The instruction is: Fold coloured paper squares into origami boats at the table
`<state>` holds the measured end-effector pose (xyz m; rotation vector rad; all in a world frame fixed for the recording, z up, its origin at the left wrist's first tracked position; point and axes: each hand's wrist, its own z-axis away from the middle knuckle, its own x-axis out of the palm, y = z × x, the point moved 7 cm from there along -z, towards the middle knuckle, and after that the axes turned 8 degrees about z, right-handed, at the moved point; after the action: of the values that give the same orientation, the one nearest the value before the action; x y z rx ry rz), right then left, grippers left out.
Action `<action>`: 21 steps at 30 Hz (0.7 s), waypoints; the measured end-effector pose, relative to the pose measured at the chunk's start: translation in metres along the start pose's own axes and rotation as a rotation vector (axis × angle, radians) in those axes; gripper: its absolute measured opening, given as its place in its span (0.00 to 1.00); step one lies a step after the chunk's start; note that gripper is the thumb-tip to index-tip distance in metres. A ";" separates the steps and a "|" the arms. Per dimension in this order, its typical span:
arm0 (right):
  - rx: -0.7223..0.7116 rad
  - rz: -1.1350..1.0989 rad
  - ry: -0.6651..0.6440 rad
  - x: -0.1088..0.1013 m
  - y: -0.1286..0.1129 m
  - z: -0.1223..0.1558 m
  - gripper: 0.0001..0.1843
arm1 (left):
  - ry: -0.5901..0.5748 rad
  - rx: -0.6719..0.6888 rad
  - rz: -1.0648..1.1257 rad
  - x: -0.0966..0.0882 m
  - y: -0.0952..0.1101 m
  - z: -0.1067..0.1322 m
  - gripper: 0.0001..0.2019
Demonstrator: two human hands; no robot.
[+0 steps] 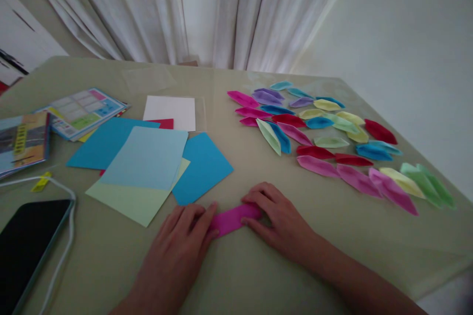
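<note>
A narrow folded strip of magenta paper (232, 220) lies on the table in front of me, slightly slanted. My left hand (181, 243) pinches its left end between thumb and fingers. At the other end, my right hand (275, 219) has its thumb on the near edge and its fingers on the far edge. The middle of the strip shows between both hands, while its ends are partly covered. Just beyond my left hand are loose square sheets: a pale green one (129, 204), a light blue one (148, 157) and a darker blue one (203, 167).
Several folded paper boat-like pieces (321, 167) in many colours spread over the table's right side. A white sheet (172, 110), printed cards (90, 110) and a booklet (24, 140) lie at the left. Nearer are a phone (31, 251) and a white cable (70, 236).
</note>
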<state>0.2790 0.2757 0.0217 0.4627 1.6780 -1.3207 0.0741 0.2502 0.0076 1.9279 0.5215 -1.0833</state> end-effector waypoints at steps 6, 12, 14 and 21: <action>0.013 -0.188 0.063 -0.005 0.003 -0.001 0.14 | -0.126 -0.251 0.461 -0.001 -0.012 -0.003 0.11; -0.014 -0.562 0.224 -0.017 -0.001 0.006 0.09 | -0.239 -0.249 0.762 -0.001 0.007 -0.004 0.08; -0.051 -0.573 0.253 -0.021 -0.006 0.009 0.07 | -0.219 -0.181 0.745 0.000 0.012 -0.002 0.07; -0.183 -0.558 0.281 -0.028 -0.021 0.020 0.05 | -0.093 -0.123 0.659 -0.001 0.014 0.005 0.22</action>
<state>0.2853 0.2567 0.0565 0.0669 2.2476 -1.5208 0.0806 0.2380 0.0133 1.7389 -0.1055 -0.6849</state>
